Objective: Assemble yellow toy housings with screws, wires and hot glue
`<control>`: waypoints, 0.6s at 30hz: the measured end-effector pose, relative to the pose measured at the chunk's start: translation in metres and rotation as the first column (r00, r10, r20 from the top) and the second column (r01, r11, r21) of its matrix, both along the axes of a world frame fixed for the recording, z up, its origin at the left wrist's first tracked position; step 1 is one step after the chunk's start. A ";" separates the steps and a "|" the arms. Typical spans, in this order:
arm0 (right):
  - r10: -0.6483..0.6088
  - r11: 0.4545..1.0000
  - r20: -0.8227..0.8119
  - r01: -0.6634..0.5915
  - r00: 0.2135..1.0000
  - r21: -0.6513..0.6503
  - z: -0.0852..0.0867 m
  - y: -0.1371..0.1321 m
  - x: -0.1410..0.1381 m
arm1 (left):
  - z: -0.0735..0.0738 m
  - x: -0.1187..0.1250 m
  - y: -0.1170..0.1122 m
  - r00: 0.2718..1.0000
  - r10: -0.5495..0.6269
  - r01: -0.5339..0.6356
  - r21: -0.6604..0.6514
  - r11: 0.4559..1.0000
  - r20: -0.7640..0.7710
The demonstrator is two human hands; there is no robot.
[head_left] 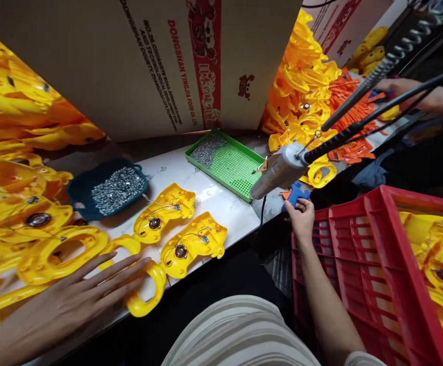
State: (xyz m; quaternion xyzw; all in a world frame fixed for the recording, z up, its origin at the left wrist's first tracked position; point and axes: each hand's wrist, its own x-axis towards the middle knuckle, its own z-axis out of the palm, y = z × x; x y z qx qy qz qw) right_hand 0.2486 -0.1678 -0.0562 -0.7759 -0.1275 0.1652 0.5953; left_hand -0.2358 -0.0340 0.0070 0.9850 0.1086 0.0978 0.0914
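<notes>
My left hand [78, 295], fingers stretched out, is over the handle loops of the nearest yellow plastic shells. Two yellow shell halves [164, 211] with round speakers, wires and small circuit boards lie side by side at the table's front edge. At the right, my right hand [302, 218] pinches a small blue plastic part [296, 194] with an orange tip at its left side. Just above that hand hangs a grey cylindrical electric screwdriver [277, 170] on a coiled spring and black cable.
A dark teal basin [80, 188] of screws and a green perforated tray [225, 180] of small screws stand behind. Yellow shells pile up left and right, beside orange parts [347, 101]. A cardboard box, red crate [387, 244] and a co-worker's arm [427, 96] border the space.
</notes>
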 end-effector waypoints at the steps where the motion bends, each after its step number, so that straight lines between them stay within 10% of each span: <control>1: 0.012 1.000 -0.071 -0.010 0.997 0.023 0.000 -0.001 -0.001 | 0.002 0.004 -0.005 1.000 -0.017 0.018 0.062 0.998 -0.014; 13: 0.072 0.894 -0.280 0.063 0.957 0.444 0.040 -0.028 -0.023 | -0.013 0.098 -0.058 0.884 0.464 -0.468 0.122 0.875 0.058; 18: 0.381 0.805 -0.270 -0.173 0.884 0.568 0.062 -0.041 -0.042 | -0.011 0.101 -0.062 0.877 0.480 -0.480 0.013 0.877 0.024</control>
